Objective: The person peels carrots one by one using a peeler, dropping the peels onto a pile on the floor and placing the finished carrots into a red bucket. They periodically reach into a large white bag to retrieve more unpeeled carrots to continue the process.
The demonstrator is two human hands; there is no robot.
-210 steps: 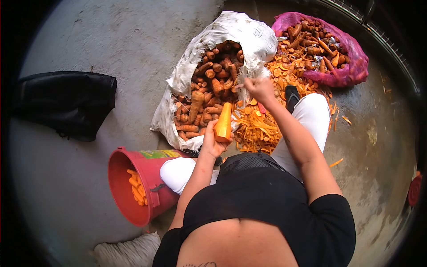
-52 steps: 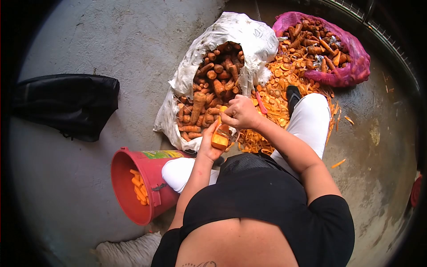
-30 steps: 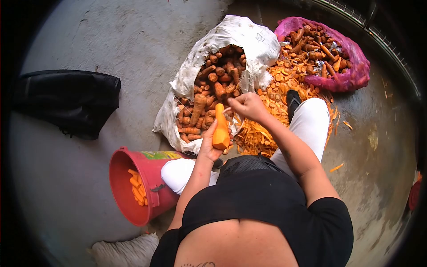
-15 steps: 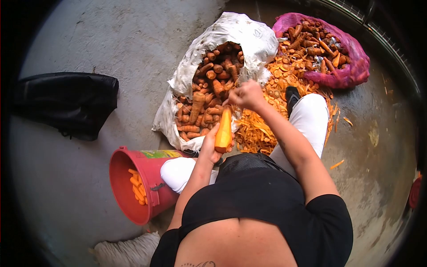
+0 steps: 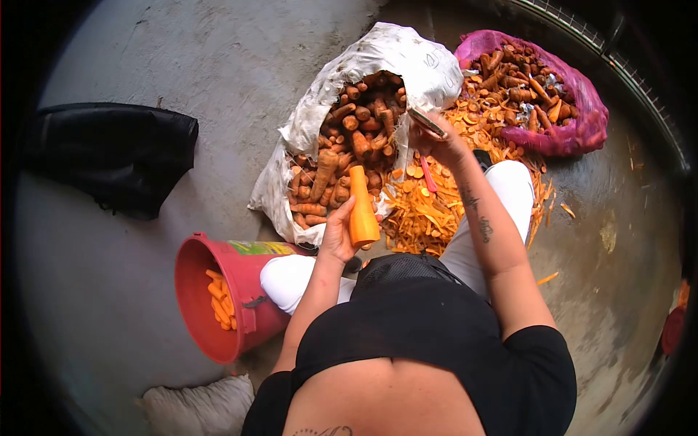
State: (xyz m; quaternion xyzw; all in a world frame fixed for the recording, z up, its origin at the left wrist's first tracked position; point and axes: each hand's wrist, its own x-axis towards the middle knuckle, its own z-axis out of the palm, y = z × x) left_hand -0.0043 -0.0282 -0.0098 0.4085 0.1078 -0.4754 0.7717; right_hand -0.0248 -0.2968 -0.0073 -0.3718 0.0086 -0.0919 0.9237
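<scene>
My left hand is closed around the lower part of a peeled orange carrot, which points away from me with its thick end nearest. My right hand is raised beyond it, apart from the carrot, and grips a peeler whose flat metal head shows above the fingers. A red strip shows just below that hand, over the peelings. Behind the carrot, a torn white sack lies on its side, full of unpeeled carrots. Orange peelings and cut ends are heaped to its right.
A red bucket lies tipped by my left knee, with peeled carrots inside. Back right sits a pink mesh sack of carrots and scraps. Black cloth or plastic lies on the floor at left; a whitish sack is at lower left.
My right hand has moved up and right, away from the carrot's tip, and turned so the peeler's head shows. The carrot stays in my left hand, now more upright.
</scene>
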